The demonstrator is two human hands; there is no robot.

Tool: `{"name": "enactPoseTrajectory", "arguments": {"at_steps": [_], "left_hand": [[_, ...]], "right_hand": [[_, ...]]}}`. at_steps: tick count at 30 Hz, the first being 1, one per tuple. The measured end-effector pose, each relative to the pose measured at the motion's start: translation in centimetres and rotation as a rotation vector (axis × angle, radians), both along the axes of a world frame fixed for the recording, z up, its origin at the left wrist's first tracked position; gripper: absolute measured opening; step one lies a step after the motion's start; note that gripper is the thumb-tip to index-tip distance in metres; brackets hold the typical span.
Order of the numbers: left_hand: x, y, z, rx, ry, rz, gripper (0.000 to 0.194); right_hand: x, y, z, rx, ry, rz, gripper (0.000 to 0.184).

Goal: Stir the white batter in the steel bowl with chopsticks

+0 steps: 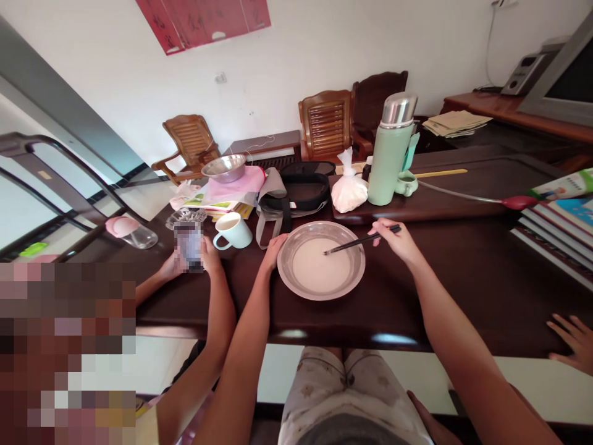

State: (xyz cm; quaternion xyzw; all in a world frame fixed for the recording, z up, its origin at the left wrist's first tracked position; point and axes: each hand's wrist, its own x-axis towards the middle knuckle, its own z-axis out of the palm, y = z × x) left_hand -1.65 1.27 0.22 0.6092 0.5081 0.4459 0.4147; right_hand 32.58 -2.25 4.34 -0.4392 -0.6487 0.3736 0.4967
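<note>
A shallow metal basin (283,275) with whitish liquid (319,272) in it stands on the dark wooden table in front of me. My left hand (275,250) is closed on the basin's left rim, the fingertips partly hidden behind it. My right hand (393,238) grips black chopsticks (347,245), held slantwise over the right rim. Their tips reach the liquid near the middle of the basin. Behind the basin sits a tied plastic bag of white powder (349,193), beside a green thermos (390,164) with a silver cap.
Left of the basin stand a pale mug (234,230) and a grey-black bag (296,191). Another person's hands (210,254) hold a phone there. An empty metal bowl (225,168) rests on a pile. Books (556,247) and another person's hand (574,340) are at right.
</note>
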Motion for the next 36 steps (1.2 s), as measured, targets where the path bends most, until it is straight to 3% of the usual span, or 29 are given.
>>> {"name": "enactPoseTrajectory", "arguments": {"at_steps": [2,7,12,18,24,29,36], "left_hand": [[0.03,-0.02,0.02,0.008,-0.003,-0.004,0.041],[0.13,-0.12,0.23,-0.006,-0.01,0.013,0.039],[0.22,-0.2,0.38,-0.012,0.007,0.017,0.038],[0.13,-0.16,0.23,-0.012,0.031,0.021,0.04],[0.27,-0.3,0.45,-0.025,0.007,0.014,0.04],[0.24,-0.29,0.39,-0.01,0.015,0.011,0.04],[0.15,-0.15,0.28,0.009,0.022,0.008,0.042]], "right_hand": [[0.05,-0.05,0.11,-0.02,0.009,0.009,0.039],[-0.53,0.0,-0.28,-0.004,-0.062,0.186,0.035],[0.27,0.11,-0.24,0.005,-0.006,0.005,0.037],[-0.48,-0.01,-0.35,0.001,-0.073,0.184,0.035],[0.1,-0.04,-0.04,-0.01,-0.01,0.019,0.038],[-0.43,-0.15,-0.03,-0.037,-0.053,0.16,0.037],[0.07,-0.09,0.1,-0.032,-0.002,0.02,0.04]]}}
